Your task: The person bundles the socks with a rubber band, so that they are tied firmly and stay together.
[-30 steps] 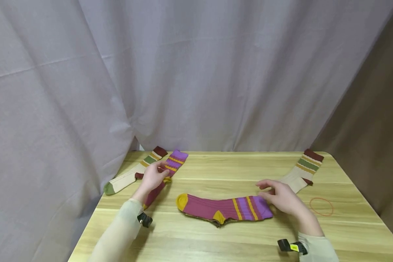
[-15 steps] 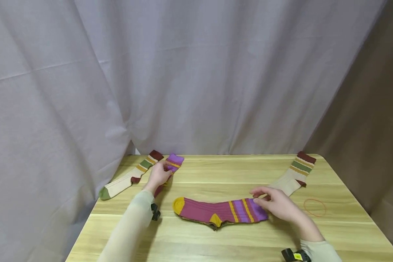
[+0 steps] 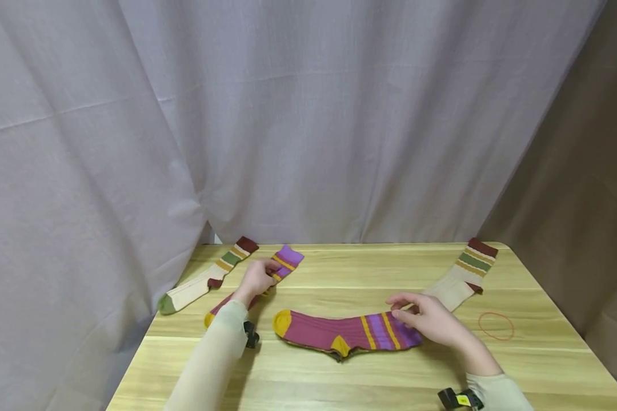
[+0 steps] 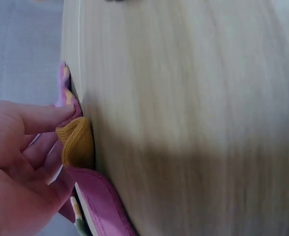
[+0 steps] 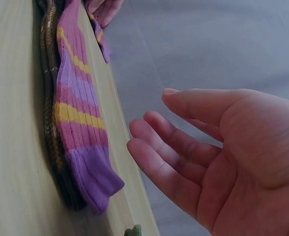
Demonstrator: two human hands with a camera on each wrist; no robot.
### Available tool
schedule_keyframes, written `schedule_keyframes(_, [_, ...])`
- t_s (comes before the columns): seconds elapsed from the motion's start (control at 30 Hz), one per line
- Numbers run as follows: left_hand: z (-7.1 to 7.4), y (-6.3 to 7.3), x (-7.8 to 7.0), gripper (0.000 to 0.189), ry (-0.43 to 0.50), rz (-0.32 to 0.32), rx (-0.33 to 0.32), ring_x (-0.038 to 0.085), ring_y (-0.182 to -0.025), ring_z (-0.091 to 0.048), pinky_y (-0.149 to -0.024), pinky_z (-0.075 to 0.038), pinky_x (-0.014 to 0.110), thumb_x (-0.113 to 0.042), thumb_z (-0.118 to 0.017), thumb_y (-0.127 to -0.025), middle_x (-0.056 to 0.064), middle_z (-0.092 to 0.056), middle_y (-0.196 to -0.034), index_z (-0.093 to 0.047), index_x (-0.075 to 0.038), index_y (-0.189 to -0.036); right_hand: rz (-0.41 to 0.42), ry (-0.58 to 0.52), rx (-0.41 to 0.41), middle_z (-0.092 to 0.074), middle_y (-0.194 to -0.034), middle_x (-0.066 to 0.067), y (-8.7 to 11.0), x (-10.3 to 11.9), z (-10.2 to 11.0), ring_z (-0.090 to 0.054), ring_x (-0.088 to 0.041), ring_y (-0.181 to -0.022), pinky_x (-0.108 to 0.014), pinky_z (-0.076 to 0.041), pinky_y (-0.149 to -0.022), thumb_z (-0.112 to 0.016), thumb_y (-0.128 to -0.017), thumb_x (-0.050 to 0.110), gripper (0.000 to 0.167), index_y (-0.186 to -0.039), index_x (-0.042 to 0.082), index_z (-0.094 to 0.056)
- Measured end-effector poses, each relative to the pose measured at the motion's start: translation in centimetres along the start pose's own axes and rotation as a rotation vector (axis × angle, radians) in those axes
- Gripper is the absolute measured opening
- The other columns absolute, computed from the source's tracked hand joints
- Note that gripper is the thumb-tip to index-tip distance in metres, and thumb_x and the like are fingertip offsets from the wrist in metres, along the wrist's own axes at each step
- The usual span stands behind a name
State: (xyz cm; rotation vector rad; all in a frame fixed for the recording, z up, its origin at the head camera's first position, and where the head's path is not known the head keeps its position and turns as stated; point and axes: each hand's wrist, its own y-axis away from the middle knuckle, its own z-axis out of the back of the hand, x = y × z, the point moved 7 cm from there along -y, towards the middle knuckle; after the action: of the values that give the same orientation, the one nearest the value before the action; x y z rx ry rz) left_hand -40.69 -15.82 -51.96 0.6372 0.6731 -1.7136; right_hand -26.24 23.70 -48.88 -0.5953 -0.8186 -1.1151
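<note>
My left hand (image 3: 257,279) pinches a maroon sock (image 3: 288,262) with a purple striped cuff near its mustard heel (image 4: 78,143), thumb on top. That sock lies slanted at the back left, its middle partly hidden by the hand. A matching maroon sock (image 3: 321,331) lies flat at the front centre, on top of a dark patterned sock-like layer (image 5: 50,98). My right hand (image 3: 432,319) hovers by its purple cuff (image 5: 93,172), fingers loosely bent and holding nothing; the right wrist view shows a gap between them.
A cream sock (image 3: 190,290) with green toe and striped cuff lies at the table's left edge. Its lookalike (image 3: 455,285) lies at the right, partly behind my right hand. A thin orange ring (image 3: 496,326) is on the tabletop (image 3: 370,379). Grey curtain (image 3: 308,125) hangs behind.
My left hand has closed on the slanted maroon sock and shifted it slightly to the right, turning it a little. The right hand has barely moved, and the centre sock stays put.
</note>
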Motion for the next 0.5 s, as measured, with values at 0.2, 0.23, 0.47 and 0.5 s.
schedule_keyframes(0.2, [-2.2,0.3,-1.6,0.043,-0.002,-0.014,0.099,0.028,-0.103,-0.068,-0.091,-0.054,0.040,0.013,-0.077,-0.081,0.011,-0.077,-0.112,-0.079,-0.003,-0.121,0.042,0.003,0.011,-0.072,-0.114,-0.014,-0.7,0.6,-0.4,-0.073,-0.027,-0.083,-0.036,-0.061,-0.066,-0.071,-0.104,0.015,0.027,-0.128,0.003,-0.071])
schedule_keyframes(0.23, [-2.7,0.2,-2.0,0.043,-0.004,-0.028,0.123,0.027,-0.103,-0.068,-0.092,-0.054,0.040,0.014,-0.077,-0.082,0.010,-0.077,-0.112,-0.079,-0.004,-0.121,0.046,0.009,0.010,-0.072,-0.113,-0.014,-0.9,0.7,-0.4,-0.073,-0.026,-0.083,-0.035,-0.061,-0.067,-0.071,-0.104,0.015,0.026,-0.128,0.004,-0.072])
schedule_keyframes(0.47, [-6.8,0.0,-5.0,0.047,0.026,-0.093,0.260,0.022,-0.104,-0.065,-0.088,-0.053,0.034,0.017,-0.074,-0.084,0.007,-0.076,-0.113,-0.079,-0.006,-0.124,0.037,0.006,0.023,-0.072,-0.113,-0.016,-2.3,0.4,-0.9,-0.074,-0.028,-0.084,-0.038,-0.062,-0.069,-0.071,-0.105,0.017,0.028,-0.128,0.003,-0.071])
schedule_keyframes(0.5, [-7.3,0.0,-5.3,0.048,0.035,-0.091,0.279,0.021,-0.105,-0.065,-0.089,-0.053,0.034,0.018,-0.074,-0.084,0.006,-0.076,-0.114,-0.079,-0.007,-0.124,0.036,0.004,0.026,-0.072,-0.113,-0.017,-2.5,0.3,-1.0,-0.074,-0.028,-0.084,-0.039,-0.062,-0.070,-0.070,-0.105,0.017,0.028,-0.128,0.002,-0.071])
